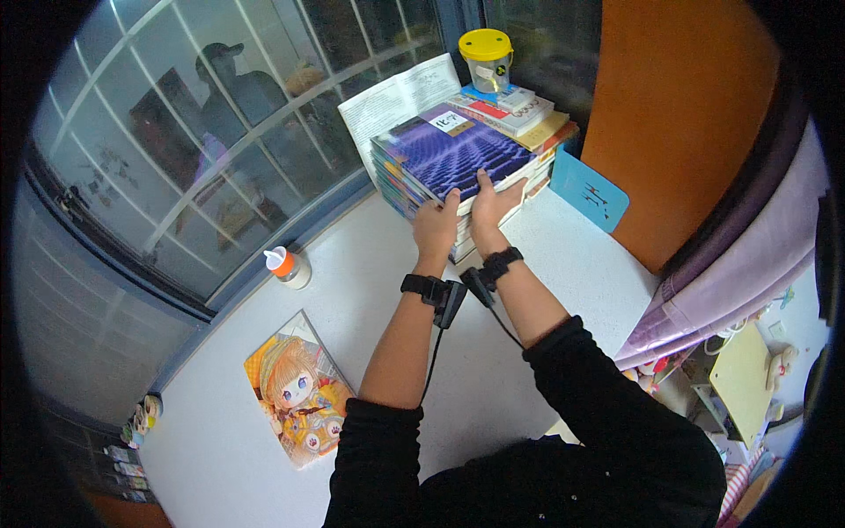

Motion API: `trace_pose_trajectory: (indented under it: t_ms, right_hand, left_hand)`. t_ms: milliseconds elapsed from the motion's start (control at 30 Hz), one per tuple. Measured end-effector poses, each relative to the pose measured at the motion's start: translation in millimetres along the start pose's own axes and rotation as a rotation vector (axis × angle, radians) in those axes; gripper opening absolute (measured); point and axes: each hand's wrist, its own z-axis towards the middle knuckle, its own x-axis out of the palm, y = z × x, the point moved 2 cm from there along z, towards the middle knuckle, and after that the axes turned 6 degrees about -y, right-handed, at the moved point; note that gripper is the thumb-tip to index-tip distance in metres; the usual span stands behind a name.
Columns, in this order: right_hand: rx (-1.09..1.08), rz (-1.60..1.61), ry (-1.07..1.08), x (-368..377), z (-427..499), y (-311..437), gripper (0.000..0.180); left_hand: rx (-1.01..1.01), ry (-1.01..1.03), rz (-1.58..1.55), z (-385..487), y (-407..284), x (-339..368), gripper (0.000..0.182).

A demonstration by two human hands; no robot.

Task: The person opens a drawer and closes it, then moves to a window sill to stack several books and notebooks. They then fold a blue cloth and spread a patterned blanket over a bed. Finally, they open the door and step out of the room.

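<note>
Both my hands are at the near side of a tall stack of books (404,188), topped by a purple-covered book (455,155). My left hand (436,228) presses its near left corner, the thumb against the edge of the upper books. My right hand (492,204) lies along the near edge, one fingertip on the purple cover and the others at the books' side. How firmly either hand grips cannot be told. Behind leans a printed paper sheet (396,99). More books (544,129) stand to the right, under a clear tub with a yellow lid (485,46).
On the white tabletop (370,277) are a bottle with an orange-and-white cap (288,267) and a booklet with a cartoon doll cover (304,396). A blue bookend (587,188) stands right of the books. A barred window (218,132) borders the table; a purple curtain (739,264) hangs at right.
</note>
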Motion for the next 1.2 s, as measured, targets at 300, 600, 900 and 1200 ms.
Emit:
trace_pose_trajectory:
  t_ms: [300,600,900,1200]
  right_hand:
    - [0.060,-0.204,-0.070,7,-9,3,0.099]
    - [0.154,0.135,0.208,-28,0,-3,0.073]
    - [-0.095,0.014,1.613,-117,-213,-30,0.048]
    - [0.824,-0.087,1.734,-108,-325,63,0.026]
  left_hand:
    - [0.183,-0.218,-0.085,-9,24,20,0.046]
    - [0.206,0.203,-0.134,-99,43,-68,0.049]
    - [-0.202,-0.251,0.155,-222,188,-363,0.055]
    - [-0.563,-0.411,-0.052,-279,235,-399,0.072]
